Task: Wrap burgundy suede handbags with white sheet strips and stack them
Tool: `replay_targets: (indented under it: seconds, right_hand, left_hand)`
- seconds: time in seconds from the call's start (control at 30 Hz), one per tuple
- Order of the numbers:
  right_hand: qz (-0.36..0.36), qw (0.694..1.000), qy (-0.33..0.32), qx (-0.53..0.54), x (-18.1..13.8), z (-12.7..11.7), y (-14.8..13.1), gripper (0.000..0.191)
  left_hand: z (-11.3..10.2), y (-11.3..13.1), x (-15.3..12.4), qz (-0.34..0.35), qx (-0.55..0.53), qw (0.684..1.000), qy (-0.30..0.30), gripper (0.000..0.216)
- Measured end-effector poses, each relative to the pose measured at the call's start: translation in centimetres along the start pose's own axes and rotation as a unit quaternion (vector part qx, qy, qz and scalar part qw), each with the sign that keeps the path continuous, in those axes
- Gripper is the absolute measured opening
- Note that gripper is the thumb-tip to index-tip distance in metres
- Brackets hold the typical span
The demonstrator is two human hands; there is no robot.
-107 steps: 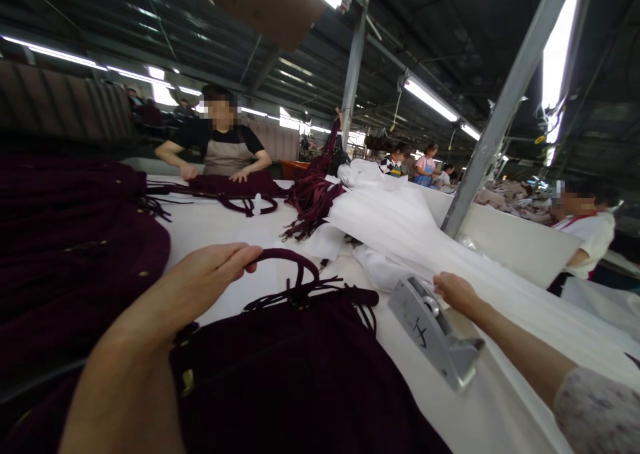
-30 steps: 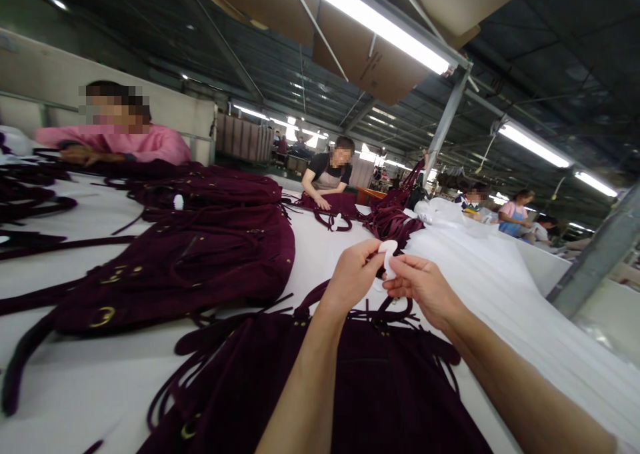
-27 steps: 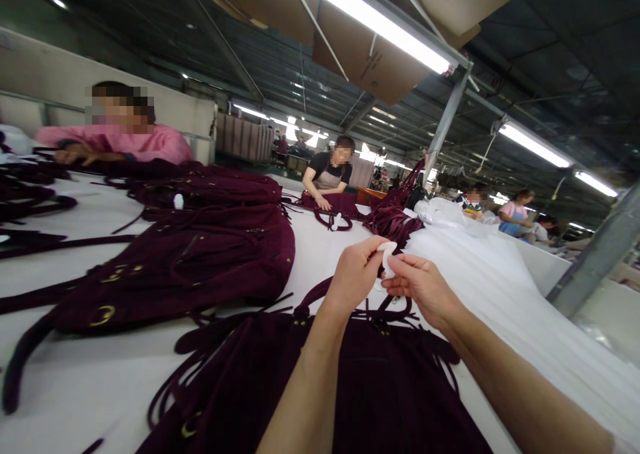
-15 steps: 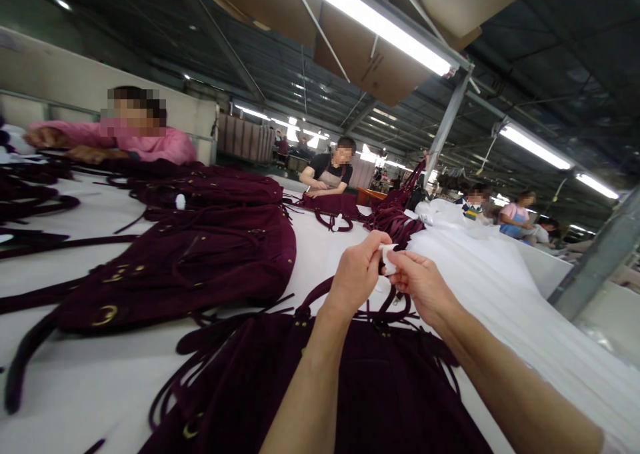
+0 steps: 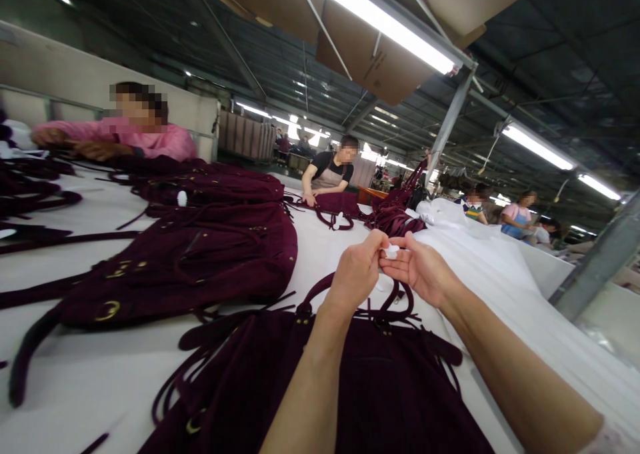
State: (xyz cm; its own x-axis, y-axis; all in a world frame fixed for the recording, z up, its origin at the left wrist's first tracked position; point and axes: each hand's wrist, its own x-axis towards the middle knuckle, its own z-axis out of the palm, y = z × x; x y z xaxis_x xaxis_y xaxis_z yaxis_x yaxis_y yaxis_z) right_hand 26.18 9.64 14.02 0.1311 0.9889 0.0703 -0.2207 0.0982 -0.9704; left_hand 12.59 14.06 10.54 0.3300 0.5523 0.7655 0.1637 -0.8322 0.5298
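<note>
A dark purple suede bag (image 5: pixel 325 387) with fringe and looped handles (image 5: pixel 360 291) lies on the white table (image 5: pixel 85 374) right before me. Above its handles my left hand (image 5: pixel 356 273) and my right hand (image 5: pixel 420 271) meet, fingertips pinched together on a small white piece (image 5: pixel 391 249), paper or tape by the look of it. The piece is mostly hidden between the fingers.
A pile of the same purple bags (image 5: pixel 200 254) sits to the left. White sheets (image 5: pixel 480 267) lie stacked at right, beside a grey steel post (image 5: pixel 595 267). A person in pink (image 5: pixel 125 134) works at far left, a person in an apron (image 5: pixel 333 171) across the table, others far right.
Since 3.6 s ago my hands left the bag handle and the grey dispenser and came together. In the last second the white piece has been pressed smaller between my fingers and my hands rose slightly.
</note>
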Motion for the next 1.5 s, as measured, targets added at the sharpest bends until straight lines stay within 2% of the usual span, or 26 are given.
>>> replay_targets:
  seconds: [0.1,0.23,0.3,0.4,0.47,0.5,0.57,0.67,0.73,0.83,0.93,1.07,1.2,1.27,1.37,1.5]
  right_hand:
    - [-0.011,0.995,-0.034,-0.092,0.0,0.1,-0.9,0.027]
    - [-0.075,0.974,-0.039,-0.212,0.1,0.2,-1.3,0.024]
    - [-0.155,0.942,-0.034,-0.297,0.3,0.1,-1.5,0.017]
    - [-0.307,0.853,0.004,-0.423,0.9,0.2,-1.8,0.012]
    - [-0.355,0.813,0.039,-0.461,1.5,0.5,-2.1,0.014]
    - [-0.356,0.810,0.050,-0.463,1.9,0.8,-2.2,0.014]
    - [-0.328,0.835,0.054,-0.438,2.7,1.2,-2.2,0.015]
    - [-0.258,0.899,0.032,-0.354,3.6,1.6,-2.2,0.016]
    - [-0.226,0.922,0.020,-0.314,3.7,1.6,-2.3,0.019]
    - [-0.221,0.922,-0.013,-0.318,3.6,1.5,-3.0,0.021]
    - [-0.225,0.914,-0.044,-0.336,3.6,1.4,-3.6,0.020]
    - [-0.223,0.912,-0.027,-0.342,4.8,1.5,-3.5,0.020]
    - [-0.223,0.937,0.020,-0.268,6.3,1.8,-3.3,0.022]
    - [-0.207,0.950,0.000,-0.233,6.5,2.0,-3.6,0.025]
    - [-0.175,0.961,-0.059,-0.204,6.0,2.0,-4.2,0.024]
    - [-0.121,0.971,-0.118,-0.170,4.9,1.2,-4.8,0.022]
  left_hand:
    - [0.0,-0.1,0.0,-0.005,-0.001,1.000,0.002,0.017]
    - [0.1,-0.3,0.0,-0.011,0.020,1.000,0.016,0.017]
    - [0.1,-0.3,0.0,-0.011,0.044,0.999,0.024,0.017]
    - [0.2,-0.4,0.0,-0.016,0.069,0.997,0.022,0.017]
    - [0.2,-0.6,0.0,-0.021,0.081,0.996,0.026,0.017]
    - [0.3,-0.7,0.0,-0.023,0.085,0.996,0.033,0.018]
    - [0.4,-1.0,0.0,-0.025,0.089,0.994,0.049,0.019]
    - [0.5,-1.4,0.0,-0.019,0.065,0.996,0.055,0.026]
    - [0.5,-1.4,-0.1,0.001,0.030,0.998,0.063,0.033]
    - [0.5,-1.3,-0.1,0.061,-0.006,0.995,0.073,0.036]
    - [0.3,-1.2,0.0,0.095,-0.011,0.994,0.049,0.034]
    - [0.1,-1.4,0.0,0.051,0.019,0.998,0.020,0.025]
    - [0.2,-2.1,-0.1,0.033,0.027,0.999,-0.006,0.015]
    - [0.3,-2.4,-0.1,0.014,0.002,1.000,0.026,0.014]
    - [0.4,-2.4,0.0,-0.001,-0.034,0.996,0.080,0.028]
    - [0.5,-2.2,0.1,0.022,-0.014,0.997,0.068,0.029]
